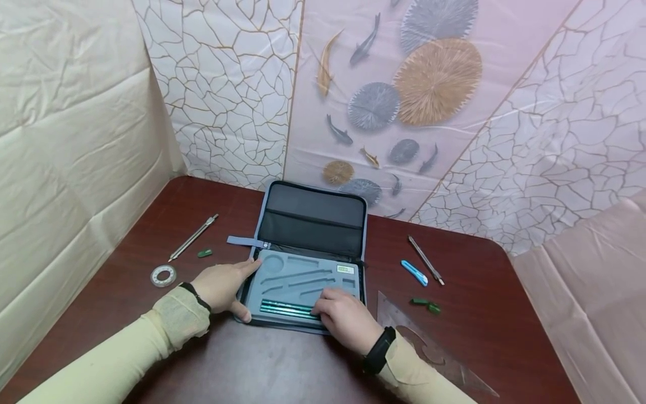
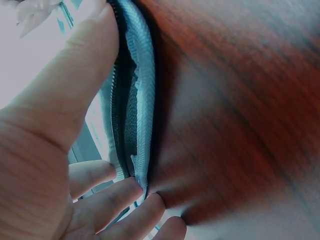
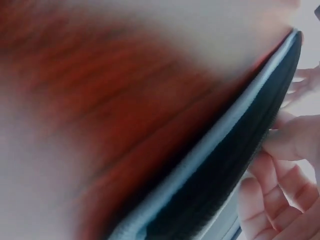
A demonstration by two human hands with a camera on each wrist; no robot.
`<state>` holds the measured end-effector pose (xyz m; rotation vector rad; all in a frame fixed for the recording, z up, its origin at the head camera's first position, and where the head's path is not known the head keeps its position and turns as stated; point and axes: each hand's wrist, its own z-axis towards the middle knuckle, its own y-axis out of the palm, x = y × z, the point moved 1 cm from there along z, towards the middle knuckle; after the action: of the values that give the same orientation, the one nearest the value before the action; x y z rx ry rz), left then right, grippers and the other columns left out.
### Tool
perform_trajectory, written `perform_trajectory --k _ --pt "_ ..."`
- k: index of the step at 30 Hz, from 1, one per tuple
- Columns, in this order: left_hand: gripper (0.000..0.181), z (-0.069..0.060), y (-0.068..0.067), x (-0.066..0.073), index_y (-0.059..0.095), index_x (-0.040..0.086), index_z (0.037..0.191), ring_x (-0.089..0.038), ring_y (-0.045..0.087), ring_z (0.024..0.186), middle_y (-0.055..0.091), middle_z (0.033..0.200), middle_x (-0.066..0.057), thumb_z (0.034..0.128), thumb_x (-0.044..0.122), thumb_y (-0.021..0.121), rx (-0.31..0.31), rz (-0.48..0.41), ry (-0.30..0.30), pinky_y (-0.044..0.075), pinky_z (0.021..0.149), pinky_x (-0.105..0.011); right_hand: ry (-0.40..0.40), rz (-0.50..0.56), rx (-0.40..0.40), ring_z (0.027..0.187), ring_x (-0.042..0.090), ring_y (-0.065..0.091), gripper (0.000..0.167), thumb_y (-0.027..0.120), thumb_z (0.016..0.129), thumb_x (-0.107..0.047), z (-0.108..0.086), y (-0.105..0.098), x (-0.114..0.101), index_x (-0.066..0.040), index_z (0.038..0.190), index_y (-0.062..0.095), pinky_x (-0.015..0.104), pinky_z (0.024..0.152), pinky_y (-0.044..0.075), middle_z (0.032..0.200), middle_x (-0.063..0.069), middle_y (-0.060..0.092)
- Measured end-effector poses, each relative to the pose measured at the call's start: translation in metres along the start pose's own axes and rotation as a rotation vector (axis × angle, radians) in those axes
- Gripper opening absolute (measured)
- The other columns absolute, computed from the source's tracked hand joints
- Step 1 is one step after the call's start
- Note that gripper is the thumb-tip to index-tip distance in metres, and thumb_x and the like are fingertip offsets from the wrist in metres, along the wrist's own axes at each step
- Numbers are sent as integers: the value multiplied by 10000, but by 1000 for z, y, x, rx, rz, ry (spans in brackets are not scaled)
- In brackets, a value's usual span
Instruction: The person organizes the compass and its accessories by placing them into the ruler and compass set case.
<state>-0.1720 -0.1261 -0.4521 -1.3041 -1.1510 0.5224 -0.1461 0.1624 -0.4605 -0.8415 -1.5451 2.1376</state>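
Observation:
A zip case (image 1: 313,219) lies unfolded, with a grey moulded tray (image 1: 298,280) in its near half. Several dark green pencils (image 1: 285,308) lie side by side in the tray's front slot. My left hand (image 1: 222,286) rests at the case's left side, its fingers extended and thumb by the front corner; the left wrist view shows the thumb over the zip edge (image 2: 142,100). My right hand (image 1: 348,320) bends its fingers down onto the pencils' right ends, which it covers. In the right wrist view, fingers (image 3: 257,205) are curled beside the case's zip edge (image 3: 200,160), their tips partly hidden.
Left of the case lie a silver compass (image 1: 193,237), a small green piece (image 1: 204,253) and a clear ring-shaped disc (image 1: 163,275). On the right are a slim silver instrument (image 1: 425,259), a blue cutter knife (image 1: 414,272), small green pieces (image 1: 425,304) and a transparent set square (image 1: 444,359).

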Motion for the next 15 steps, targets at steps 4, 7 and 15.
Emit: perform_trajectory --k 4,7,15 --pt "1133 0 1 -1 335 57 1504 -338 515 1232 383 1496 -163 613 496 880 -1 9 11 494 860 -475 23 -14 3 825 67 579 190 643 874 -21 -2 2 -2 -180 928 730 223 692 493 849 -80 569" --pt "1134 0 1 -1 333 57 1504 -348 518 1226 379 1498 -165 614 498 879 -5 10 15 496 848 -472 38 1 -11 810 60 569 180 627 894 -41 -4 2 -2 -182 955 721 222 686 488 849 -85 572" --pt "1136 -1 -3 1 321 55 1508 -362 504 1238 371 1501 -178 620 487 882 -28 6 1 482 878 -484 409 179 65 787 97 589 82 635 950 -198 6 -28 44 -189 924 712 325 691 503 879 -78 640"
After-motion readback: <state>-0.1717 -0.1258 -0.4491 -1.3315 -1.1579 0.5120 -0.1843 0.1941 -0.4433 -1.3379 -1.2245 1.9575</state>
